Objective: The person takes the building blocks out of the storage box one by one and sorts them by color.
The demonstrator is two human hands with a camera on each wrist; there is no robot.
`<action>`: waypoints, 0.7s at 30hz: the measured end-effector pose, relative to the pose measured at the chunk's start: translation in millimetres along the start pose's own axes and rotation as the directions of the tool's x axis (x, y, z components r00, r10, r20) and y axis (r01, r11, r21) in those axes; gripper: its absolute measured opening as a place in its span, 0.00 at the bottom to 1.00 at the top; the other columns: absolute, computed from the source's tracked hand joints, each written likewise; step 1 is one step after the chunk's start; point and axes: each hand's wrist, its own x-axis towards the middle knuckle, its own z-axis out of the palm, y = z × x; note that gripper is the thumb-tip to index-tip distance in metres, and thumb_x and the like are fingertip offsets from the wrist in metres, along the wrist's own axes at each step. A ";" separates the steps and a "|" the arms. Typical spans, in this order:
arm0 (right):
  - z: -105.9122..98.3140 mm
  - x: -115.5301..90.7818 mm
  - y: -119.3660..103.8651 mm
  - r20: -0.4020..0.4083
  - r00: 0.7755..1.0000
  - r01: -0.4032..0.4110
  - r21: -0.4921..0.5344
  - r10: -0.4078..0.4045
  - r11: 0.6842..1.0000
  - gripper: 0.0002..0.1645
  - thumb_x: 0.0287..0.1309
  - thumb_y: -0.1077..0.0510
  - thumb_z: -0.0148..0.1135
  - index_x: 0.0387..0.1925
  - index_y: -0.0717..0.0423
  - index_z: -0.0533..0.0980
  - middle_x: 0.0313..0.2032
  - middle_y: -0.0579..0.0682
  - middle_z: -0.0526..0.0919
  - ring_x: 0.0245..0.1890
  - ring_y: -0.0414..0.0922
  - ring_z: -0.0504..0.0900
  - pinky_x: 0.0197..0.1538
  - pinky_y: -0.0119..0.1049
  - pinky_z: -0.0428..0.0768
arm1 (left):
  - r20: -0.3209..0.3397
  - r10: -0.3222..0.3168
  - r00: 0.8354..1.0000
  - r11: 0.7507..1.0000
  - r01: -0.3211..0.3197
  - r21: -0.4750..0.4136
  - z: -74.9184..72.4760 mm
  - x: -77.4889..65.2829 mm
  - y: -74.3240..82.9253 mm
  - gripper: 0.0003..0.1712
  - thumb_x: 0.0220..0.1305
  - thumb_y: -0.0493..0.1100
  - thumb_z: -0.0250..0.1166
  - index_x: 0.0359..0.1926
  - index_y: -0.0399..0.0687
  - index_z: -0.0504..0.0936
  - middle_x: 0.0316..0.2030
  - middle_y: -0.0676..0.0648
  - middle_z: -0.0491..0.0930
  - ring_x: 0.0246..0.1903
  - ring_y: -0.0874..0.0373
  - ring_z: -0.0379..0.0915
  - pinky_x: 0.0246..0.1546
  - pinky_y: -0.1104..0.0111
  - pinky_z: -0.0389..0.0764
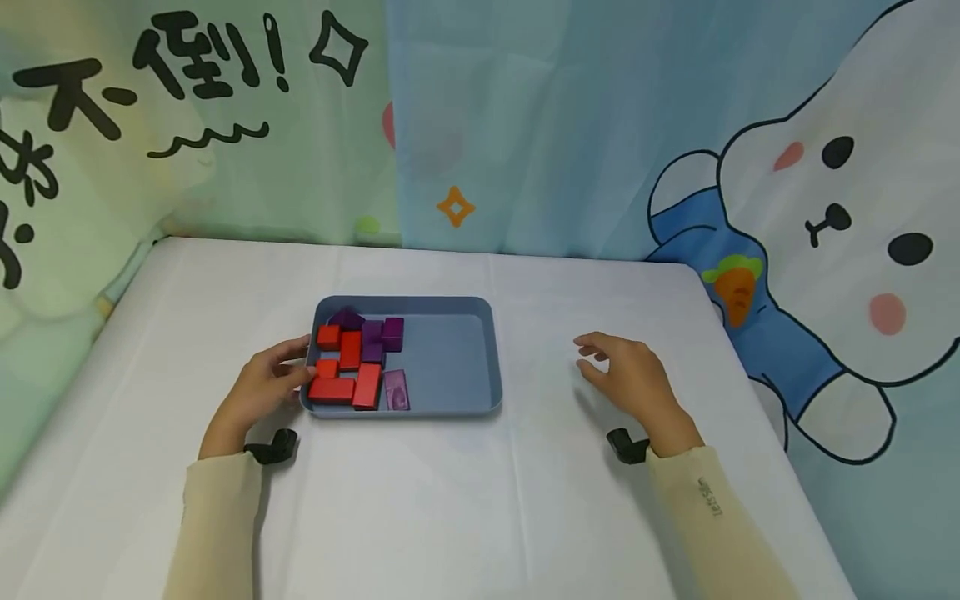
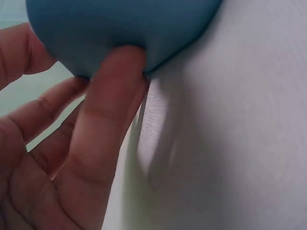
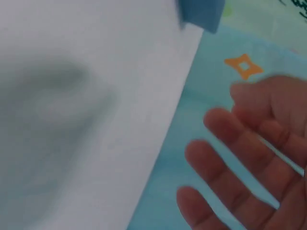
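A blue-grey tray (image 1: 442,367) with a raised rim lies on the white table, red and purple blocks in its left half. My left hand (image 1: 262,387) holds the tray's left side near its front corner. In the left wrist view the thumb (image 2: 108,105) presses on the outside of the tray wall (image 2: 120,24); the other fingers reach along its far side, partly hidden. My right hand (image 1: 626,375) is to the right of the tray, over the table, its fingers loosely bent and holding nothing. In the right wrist view those fingers (image 3: 235,167) are spread apart.
Several red blocks (image 1: 367,386) sit with purple blocks (image 1: 393,333) at the tray's left; a lighter purple piece (image 1: 397,390) lies at its front. The white table (image 1: 420,517) extends around the tray. A printed curtain (image 1: 525,125) hangs behind.
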 end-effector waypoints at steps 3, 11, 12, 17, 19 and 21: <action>-3.0 11.1 -9.8 0.065 0.996 0.053 0.034 -0.055 0.998 0.21 0.65 0.68 0.73 0.59 0.66 0.84 0.48 0.61 0.91 0.47 0.61 0.88 0.50 0.60 0.85 | 0.016 -0.009 1.000 0.998 0.010 -0.054 -2.4 0.5 -2.2 0.38 0.78 0.38 0.63 0.82 0.32 0.62 0.75 0.26 0.67 0.65 0.30 0.75 0.49 0.65 0.89; -11.5 44.5 -35.5 0.204 0.956 0.189 0.119 -0.211 0.975 0.21 0.66 0.69 0.72 0.59 0.66 0.84 0.51 0.60 0.91 0.53 0.61 0.86 0.59 0.61 0.82 | 0.055 -0.032 0.998 0.991 0.039 -0.128 -5.7 2.2 -5.0 0.40 0.78 0.41 0.63 0.83 0.35 0.60 0.77 0.28 0.64 0.68 0.31 0.71 0.49 0.68 0.87; -12.0 48.8 -38.8 0.217 0.949 0.204 0.122 -0.227 0.971 0.21 0.66 0.69 0.72 0.59 0.66 0.84 0.52 0.60 0.91 0.53 0.61 0.86 0.59 0.61 0.82 | 0.055 -0.031 0.998 0.991 0.038 -0.131 -6.0 2.4 -5.5 0.40 0.78 0.41 0.64 0.83 0.35 0.60 0.77 0.28 0.64 0.68 0.31 0.71 0.49 0.68 0.87; -11.5 68.7 -53.8 0.293 0.912 0.255 0.143 -0.287 0.956 0.21 0.66 0.68 0.73 0.60 0.65 0.84 0.52 0.59 0.90 0.56 0.60 0.86 0.62 0.60 0.81 | 0.064 -0.035 0.997 0.987 0.045 -0.154 -6.5 3.5 -8.3 0.40 0.78 0.41 0.64 0.83 0.35 0.60 0.78 0.28 0.63 0.67 0.32 0.71 0.47 0.70 0.86; -10.3 76.2 -58.1 0.320 0.894 0.272 0.165 -0.312 0.948 0.22 0.65 0.69 0.73 0.60 0.65 0.84 0.53 0.59 0.90 0.58 0.60 0.85 0.65 0.60 0.79 | 0.068 -0.041 0.997 0.985 0.052 -0.164 -6.2 3.9 -9.6 0.40 0.78 0.41 0.64 0.83 0.36 0.60 0.78 0.29 0.63 0.67 0.33 0.71 0.47 0.70 0.86; -8.4 83.5 -61.7 0.341 0.873 0.299 0.192 -0.350 0.935 0.22 0.64 0.70 0.74 0.60 0.65 0.85 0.54 0.58 0.90 0.59 0.60 0.84 0.67 0.60 0.77 | 0.072 -0.042 0.996 0.984 0.054 -0.170 -5.8 3.8 -11.2 0.40 0.78 0.41 0.64 0.84 0.36 0.59 0.78 0.28 0.62 0.67 0.33 0.71 0.47 0.70 0.86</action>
